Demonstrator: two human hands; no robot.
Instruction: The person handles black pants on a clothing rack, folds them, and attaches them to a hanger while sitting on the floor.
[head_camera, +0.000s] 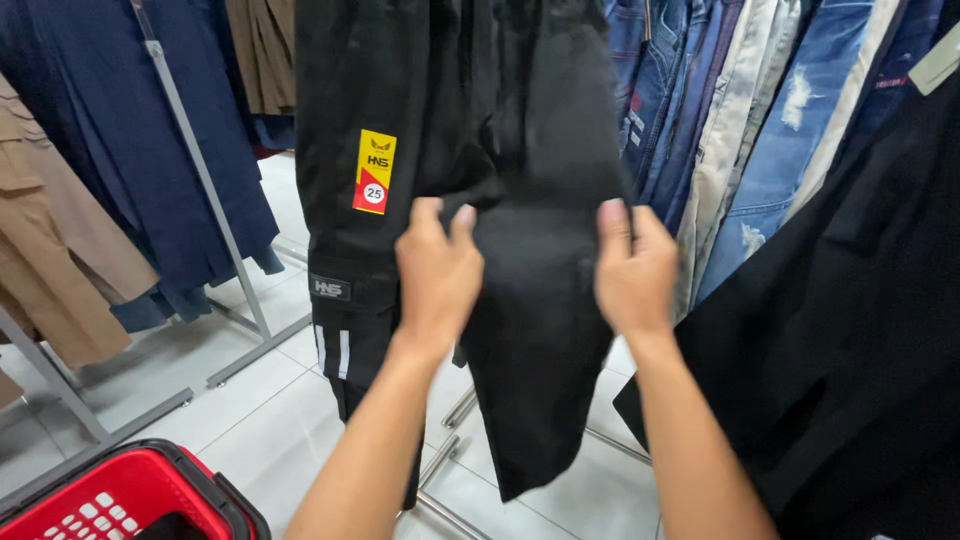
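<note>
A pair of black trousers (520, 130) hangs in front of me, with a yellow and red size sticker (375, 172) on its left leg and white stripes low on that leg. My left hand (437, 270) grips the cloth of the right leg at its left edge. My right hand (632, 268) grips the same leg at its right edge, so the cloth is spread between both hands.
A rack of blue jeans (740, 120) hangs at the right, with a black garment (860, 330) in front of it. Navy and tan clothes (90, 170) hang on a grey metal rack (215, 215) at the left. A red shopping basket (120, 495) stands on the white tiled floor.
</note>
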